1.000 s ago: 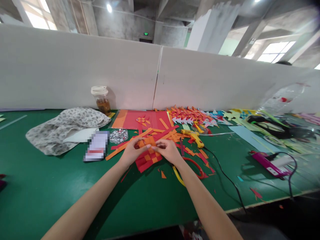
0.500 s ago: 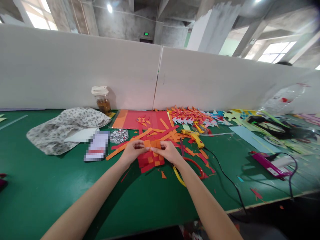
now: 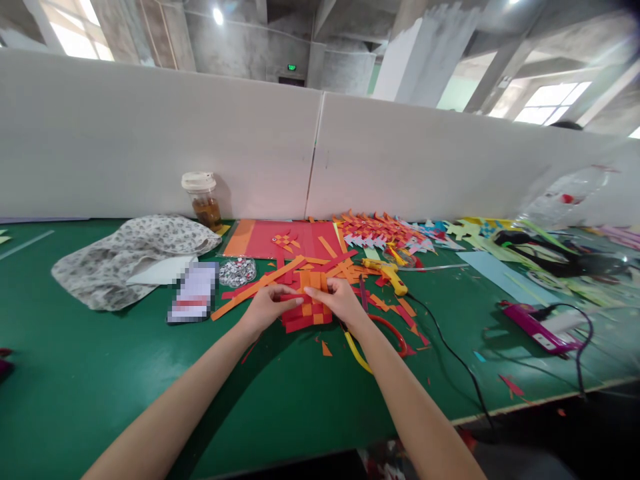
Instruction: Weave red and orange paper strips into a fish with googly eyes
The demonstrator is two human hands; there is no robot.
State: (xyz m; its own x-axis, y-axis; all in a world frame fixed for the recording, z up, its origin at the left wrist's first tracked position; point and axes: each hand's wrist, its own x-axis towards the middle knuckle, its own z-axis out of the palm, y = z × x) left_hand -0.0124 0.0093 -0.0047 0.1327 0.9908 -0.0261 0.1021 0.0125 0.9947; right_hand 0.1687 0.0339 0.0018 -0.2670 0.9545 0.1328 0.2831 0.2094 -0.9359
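Between my hands is a piece woven from red and orange paper strips, held just above the green table. My left hand pinches its left side, thumb on the near face and fingers partly hidden behind. At the upper right, my right hand grips the same woven paper with the thumb across the orange strips. Loose orange and red paper strips lie beyond it. Beside my right wrist are scissors with red and yellow handles, partly covered by the forearm.
A yellow glue gun with a black cord lies to the right, near a purple power strip. Finished paper fish are heaped at the back. On the left are a phone, a bag of googly eyes, a cloth and a cup.
The woven paper has shifted slightly right, its orange strips now standing higher above my fingers. My left hand has slid lower on its left side; my right hand has moved slightly right.
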